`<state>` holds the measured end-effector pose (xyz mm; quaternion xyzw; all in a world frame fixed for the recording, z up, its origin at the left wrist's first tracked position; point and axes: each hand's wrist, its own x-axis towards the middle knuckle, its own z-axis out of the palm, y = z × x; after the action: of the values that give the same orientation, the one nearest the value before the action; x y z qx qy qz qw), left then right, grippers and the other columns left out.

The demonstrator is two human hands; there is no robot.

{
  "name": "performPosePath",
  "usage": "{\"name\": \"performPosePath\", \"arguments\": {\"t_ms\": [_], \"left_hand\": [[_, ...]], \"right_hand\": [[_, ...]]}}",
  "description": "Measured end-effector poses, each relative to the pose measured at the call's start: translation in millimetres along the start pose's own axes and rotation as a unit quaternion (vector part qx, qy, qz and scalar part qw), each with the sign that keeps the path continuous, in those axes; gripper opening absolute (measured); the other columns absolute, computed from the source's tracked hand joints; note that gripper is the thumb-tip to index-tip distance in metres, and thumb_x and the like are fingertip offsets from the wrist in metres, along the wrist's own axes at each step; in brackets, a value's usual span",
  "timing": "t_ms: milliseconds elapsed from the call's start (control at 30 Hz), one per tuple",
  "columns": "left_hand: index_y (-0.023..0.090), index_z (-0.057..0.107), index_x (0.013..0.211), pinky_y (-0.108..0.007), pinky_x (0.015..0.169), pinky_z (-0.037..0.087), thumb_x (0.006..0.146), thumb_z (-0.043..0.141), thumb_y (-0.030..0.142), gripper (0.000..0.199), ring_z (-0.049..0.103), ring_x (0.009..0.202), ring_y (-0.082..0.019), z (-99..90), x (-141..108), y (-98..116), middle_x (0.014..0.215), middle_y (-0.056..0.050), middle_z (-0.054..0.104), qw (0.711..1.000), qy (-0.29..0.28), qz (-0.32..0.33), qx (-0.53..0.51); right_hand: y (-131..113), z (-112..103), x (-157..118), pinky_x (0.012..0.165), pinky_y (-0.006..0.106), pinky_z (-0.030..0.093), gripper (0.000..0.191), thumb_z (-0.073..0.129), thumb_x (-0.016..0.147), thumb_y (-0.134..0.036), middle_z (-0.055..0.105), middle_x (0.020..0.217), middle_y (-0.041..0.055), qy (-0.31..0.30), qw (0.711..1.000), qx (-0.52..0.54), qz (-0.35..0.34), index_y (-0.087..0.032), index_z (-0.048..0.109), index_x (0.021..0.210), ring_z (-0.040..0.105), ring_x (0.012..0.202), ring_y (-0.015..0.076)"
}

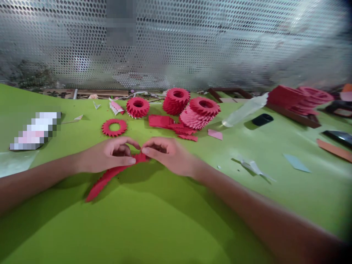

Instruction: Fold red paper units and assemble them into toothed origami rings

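Observation:
A long red paper strip with a jagged edge (103,183) slants over the green table, its free end toward the lower left. My left hand (110,156) is closed on it, with the thumb pressing on the strip. The thumb and fingers of my right hand (172,154) pinch its upper right end. Just beyond my left hand lies a flat red toothed ring (114,127). Behind my hands are a pile of folded red paper pieces (161,121), a small stack of red rings (138,107) and taller red and pink stacks (196,117).
On the right are a clear bottle (244,110), a black cylinder (262,119), paper scraps (297,162) and a brown tray (297,114) with red and pink paper. A pixelated object (37,130) lies left. A perforated metal sheet (176,44) stands behind the green table (137,227).

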<state>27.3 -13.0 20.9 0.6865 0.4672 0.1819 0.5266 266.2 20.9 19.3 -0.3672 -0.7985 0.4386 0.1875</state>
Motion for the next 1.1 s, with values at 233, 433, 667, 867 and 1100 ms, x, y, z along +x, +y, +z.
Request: {"name": "performPosePath", "arguments": {"t_ms": [233, 433, 667, 867, 1100], "left_hand": [[0.021, 0.062, 0.114, -0.031, 0.085, 0.050, 0.091, 0.063, 0.039, 0.030, 0.063, 0.099, -0.020, -2.5, -1.6, 1.5, 0.109, -0.006, 0.067, 0.998, -0.038, 0.031, -0.028], [0.023, 0.057, 0.127, -0.025, 0.067, 0.048, 0.093, 0.060, 0.047, 0.041, 0.058, 0.077, -0.015, -3.9, -2.8, -1.7, 0.091, -0.002, 0.061, 1.000, -0.008, 0.011, -0.024], [0.020, 0.065, 0.122, -0.024, 0.064, 0.048, 0.090, 0.063, 0.052, 0.045, 0.060, 0.074, -0.014, 0.3, -0.7, -0.7, 0.093, -0.004, 0.067, 1.000, -0.019, 0.011, -0.005], [0.021, 0.065, 0.126, -0.024, 0.065, 0.051, 0.092, 0.063, 0.044, 0.041, 0.062, 0.070, -0.011, 0.4, -0.4, -0.9, 0.100, -0.005, 0.072, 0.996, -0.046, 0.035, -0.065], [0.017, 0.072, 0.112, -0.021, 0.061, 0.050, 0.087, 0.073, 0.037, 0.032, 0.060, 0.063, -0.008, 1.2, -1.2, -2.9, 0.100, -0.007, 0.076, 0.983, -0.083, 0.015, -0.162]], "right_hand": [[18.6, -21.3, 3.5, 0.085, 0.037, 0.049, 0.029, 0.064, 0.090, -0.036, 0.071, 0.109, 0.0098, 0.039, 0.940, -0.295, -0.167, -0.017, 0.070, 0.111, 0.064, 0.099, 0.0234], [16.8, -20.2, 3.6, 0.074, 0.031, 0.049, 0.027, 0.054, 0.098, -0.036, 0.072, 0.107, 0.0069, -0.010, 0.905, -0.383, -0.184, -0.020, 0.072, 0.110, 0.066, 0.090, 0.0196], [23.1, -15.8, 9.0, 0.083, 0.033, 0.049, 0.027, 0.049, 0.100, -0.024, 0.076, 0.104, 0.0075, 0.040, 0.860, -0.465, -0.206, -0.018, 0.074, 0.109, 0.068, 0.088, 0.0204], [22.2, -12.9, 11.5, 0.082, 0.033, 0.050, 0.026, 0.051, 0.100, -0.030, 0.075, 0.099, 0.0069, 0.062, 0.868, -0.441, -0.218, -0.017, 0.073, 0.103, 0.067, 0.089, 0.0208], [7.5, -13.8, -3.6, 0.078, 0.032, 0.051, 0.021, 0.050, 0.100, -0.023, 0.075, 0.093, 0.0064, 0.147, 0.868, -0.361, -0.307, -0.015, 0.069, 0.104, 0.065, 0.086, 0.0193]]}}
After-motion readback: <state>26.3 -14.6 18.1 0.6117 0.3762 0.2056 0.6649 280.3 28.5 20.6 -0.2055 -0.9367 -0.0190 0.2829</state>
